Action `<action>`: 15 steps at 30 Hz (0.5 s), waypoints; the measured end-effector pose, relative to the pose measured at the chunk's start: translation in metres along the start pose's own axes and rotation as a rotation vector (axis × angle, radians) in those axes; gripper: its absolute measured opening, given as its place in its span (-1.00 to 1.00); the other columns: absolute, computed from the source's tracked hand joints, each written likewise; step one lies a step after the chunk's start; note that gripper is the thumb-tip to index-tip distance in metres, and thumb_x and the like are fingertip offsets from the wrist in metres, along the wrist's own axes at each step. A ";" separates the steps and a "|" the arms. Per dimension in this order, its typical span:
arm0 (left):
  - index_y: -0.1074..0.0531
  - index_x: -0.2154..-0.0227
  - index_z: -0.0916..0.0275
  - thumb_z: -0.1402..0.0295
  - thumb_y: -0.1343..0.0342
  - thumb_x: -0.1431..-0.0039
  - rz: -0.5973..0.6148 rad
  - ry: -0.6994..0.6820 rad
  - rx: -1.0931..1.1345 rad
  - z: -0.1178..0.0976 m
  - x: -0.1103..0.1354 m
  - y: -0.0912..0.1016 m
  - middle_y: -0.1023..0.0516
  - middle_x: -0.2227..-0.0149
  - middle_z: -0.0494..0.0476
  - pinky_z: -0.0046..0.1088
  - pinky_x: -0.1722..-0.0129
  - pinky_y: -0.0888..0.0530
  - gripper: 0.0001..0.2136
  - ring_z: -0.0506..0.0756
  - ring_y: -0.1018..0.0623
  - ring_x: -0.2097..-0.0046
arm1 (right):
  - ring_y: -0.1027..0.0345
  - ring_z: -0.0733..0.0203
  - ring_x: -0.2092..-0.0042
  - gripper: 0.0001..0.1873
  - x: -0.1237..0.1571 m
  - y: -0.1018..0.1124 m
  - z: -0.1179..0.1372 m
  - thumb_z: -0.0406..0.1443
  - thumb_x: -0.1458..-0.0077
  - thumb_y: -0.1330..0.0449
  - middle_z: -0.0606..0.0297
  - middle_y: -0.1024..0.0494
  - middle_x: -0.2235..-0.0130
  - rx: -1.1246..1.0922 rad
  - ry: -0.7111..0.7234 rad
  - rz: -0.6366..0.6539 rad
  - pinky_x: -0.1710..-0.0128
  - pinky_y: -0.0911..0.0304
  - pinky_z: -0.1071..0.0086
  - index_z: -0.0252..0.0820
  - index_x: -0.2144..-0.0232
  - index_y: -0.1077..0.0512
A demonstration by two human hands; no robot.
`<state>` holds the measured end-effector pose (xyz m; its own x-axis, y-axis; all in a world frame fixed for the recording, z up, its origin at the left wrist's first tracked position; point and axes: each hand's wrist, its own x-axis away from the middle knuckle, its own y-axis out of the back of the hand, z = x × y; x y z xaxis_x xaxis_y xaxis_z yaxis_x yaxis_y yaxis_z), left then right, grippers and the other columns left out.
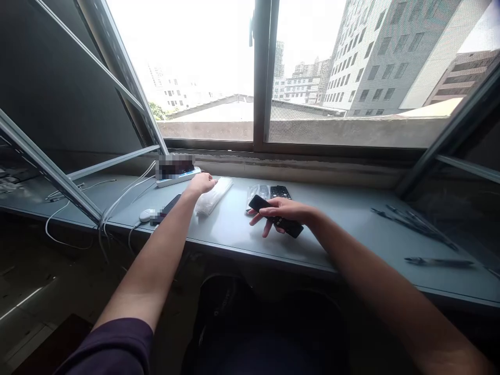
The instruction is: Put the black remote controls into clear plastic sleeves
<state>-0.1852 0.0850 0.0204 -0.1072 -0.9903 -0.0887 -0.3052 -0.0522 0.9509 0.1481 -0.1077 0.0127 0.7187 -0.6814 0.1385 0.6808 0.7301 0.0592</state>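
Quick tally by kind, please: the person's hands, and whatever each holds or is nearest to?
Hands: 2, left hand and right hand
Black remote, held in the right: 1
Clear plastic bundle, at the left: 1
Total: 4

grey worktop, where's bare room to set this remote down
Widest bare patch: worktop between the right forearm, the pen-like items and the window wall. Smaller: the front strip between the clear bags and the held remote. Crowded: left end, with white cables and power strip.
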 end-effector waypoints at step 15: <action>-0.58 0.01 0.15 0.07 -0.64 0.30 0.018 -0.005 0.018 -0.016 -0.001 -0.028 -0.72 0.09 0.44 -0.22 0.04 -0.58 -0.28 0.49 -0.70 -0.07 | -0.68 0.18 0.37 -0.38 -0.001 0.001 -0.001 0.05 -0.34 -0.41 -0.11 -0.72 -0.15 0.005 -0.010 -0.029 0.56 -0.45 0.48 -0.24 -0.24 -0.58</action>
<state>-0.1609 0.0857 -0.0016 -0.1177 -0.9903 -0.0734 -0.3203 -0.0321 0.9468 0.1481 -0.1063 0.0117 0.6975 -0.7015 0.1464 0.7002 0.7106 0.0686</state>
